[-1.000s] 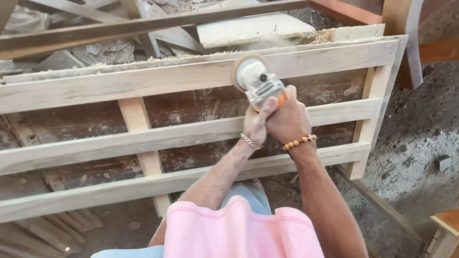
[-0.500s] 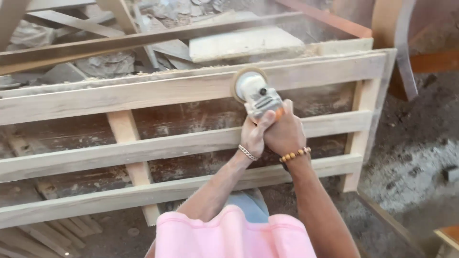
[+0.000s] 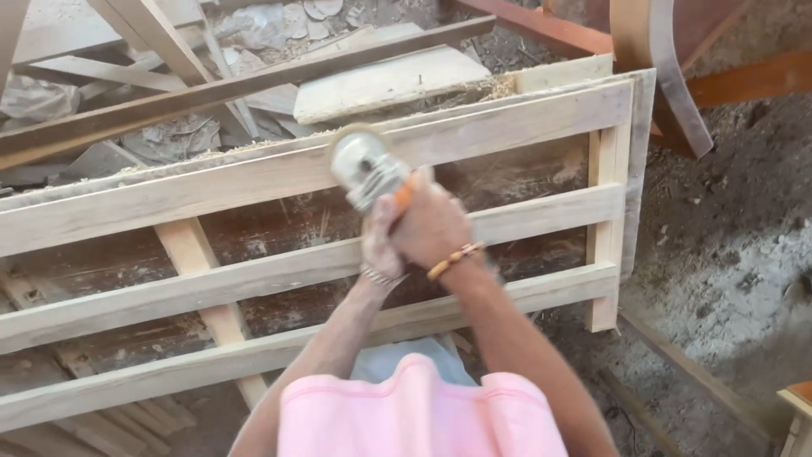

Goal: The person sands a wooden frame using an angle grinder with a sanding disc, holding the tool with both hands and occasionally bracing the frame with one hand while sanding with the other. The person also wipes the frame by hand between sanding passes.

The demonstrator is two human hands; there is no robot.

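Both my hands grip a grey angle grinder (image 3: 365, 172) with an orange band on its body. My left hand (image 3: 380, 239) wraps the near side of the body, and my right hand (image 3: 431, 227), with a bead bracelet at the wrist, closes over it from the right. The grinder's round sanding disc presses against the top rail (image 3: 211, 188) of a pale wooden slatted frame (image 3: 541, 213) that stands tilted in front of me. Sawdust lies along the rail's upper edge. The image is slightly blurred around the tool.
Loose planks and boards (image 3: 389, 80) are stacked behind the frame. A red-brown beam (image 3: 541, 30) crosses the top right. Dirt and dust cover the floor (image 3: 719, 220) at the right. A wooden corner (image 3: 795, 415) shows at the bottom right. Several slats (image 3: 101, 423) lie at the bottom left.
The grinder and both hands have slid left along the top rail. The view has shifted, so the frame's right end sits further left in the picture.
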